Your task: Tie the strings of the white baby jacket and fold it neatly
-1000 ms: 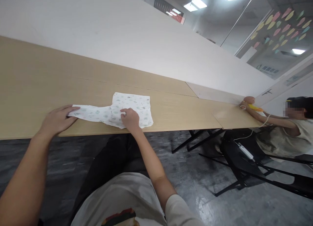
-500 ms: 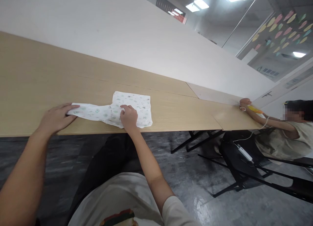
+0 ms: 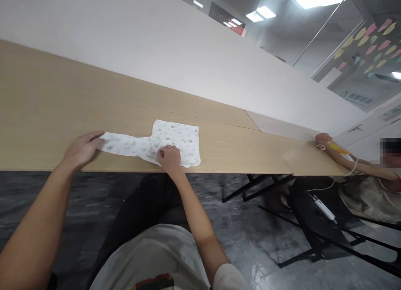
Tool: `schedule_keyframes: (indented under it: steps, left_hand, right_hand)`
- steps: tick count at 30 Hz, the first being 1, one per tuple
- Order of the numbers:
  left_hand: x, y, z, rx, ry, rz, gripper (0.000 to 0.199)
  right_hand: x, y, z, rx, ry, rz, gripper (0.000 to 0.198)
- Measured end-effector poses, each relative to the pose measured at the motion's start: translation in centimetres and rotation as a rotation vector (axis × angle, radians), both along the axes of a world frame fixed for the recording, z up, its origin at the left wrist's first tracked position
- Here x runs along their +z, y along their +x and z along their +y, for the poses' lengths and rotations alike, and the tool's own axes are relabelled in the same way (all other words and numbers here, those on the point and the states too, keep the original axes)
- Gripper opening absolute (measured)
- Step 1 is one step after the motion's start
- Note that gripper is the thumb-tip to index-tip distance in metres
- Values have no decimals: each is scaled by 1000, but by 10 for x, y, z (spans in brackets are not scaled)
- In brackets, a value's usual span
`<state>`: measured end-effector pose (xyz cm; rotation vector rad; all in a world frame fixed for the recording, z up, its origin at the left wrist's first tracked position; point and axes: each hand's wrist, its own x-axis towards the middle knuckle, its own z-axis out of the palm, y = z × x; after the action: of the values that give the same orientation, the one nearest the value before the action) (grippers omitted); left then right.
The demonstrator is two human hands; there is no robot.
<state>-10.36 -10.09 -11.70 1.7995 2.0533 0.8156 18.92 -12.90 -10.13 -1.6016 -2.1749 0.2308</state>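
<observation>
A small white garment [image 3: 177, 133] with a scattered green and grey print lies near the front edge of the table. Its narrow sleeve-like strip [image 3: 125, 145] stretches out to the left of the squarish body. My left hand [image 3: 82, 149] grips the strip's far left end between thumb and fingers. Resting on the lower middle of the body, my right hand [image 3: 171, 158] is closed, its curled fingers gathering cloth where the strip joins; the fingertips are partly hidden.
The long wooden table [image 3: 46, 97] runs along a white partition [image 3: 125, 39]. Far right, a seated person's arms [image 3: 354, 162] reach to a doll [image 3: 323, 138] in yellow. A black folding chair [image 3: 310, 210] holds a white power strip [image 3: 325, 208] with a cable.
My view has shifted slightly, so everything sits a little differently in frame. My right hand has moved slightly down on the garment and its fingers are curled in more. My left hand keeps its hold.
</observation>
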Motion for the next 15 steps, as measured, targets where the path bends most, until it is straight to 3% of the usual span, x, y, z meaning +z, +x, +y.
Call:
schedule_keyframes:
  steps: [3, 6, 9, 11, 15]
  left_hand:
    - [5, 10, -3, 70, -16, 210, 81]
    - [11, 16, 0, 106, -65, 243, 73]
    - [25, 24, 9, 64, -106, 96, 58]
    - [40, 40, 16, 27, -51, -59, 53]
    - [78, 99, 17, -94, 141, -357, 59]
  right_hand:
    - [5, 2, -1, 16, -20, 5, 22]
    - [10, 4, -2, 38, -44, 42, 21]
    - [15, 8, 0, 42, -50, 191, 19]
    - [18, 11, 4, 34, -78, 373, 16]
    - [26, 16, 17, 0, -283, 877, 18]
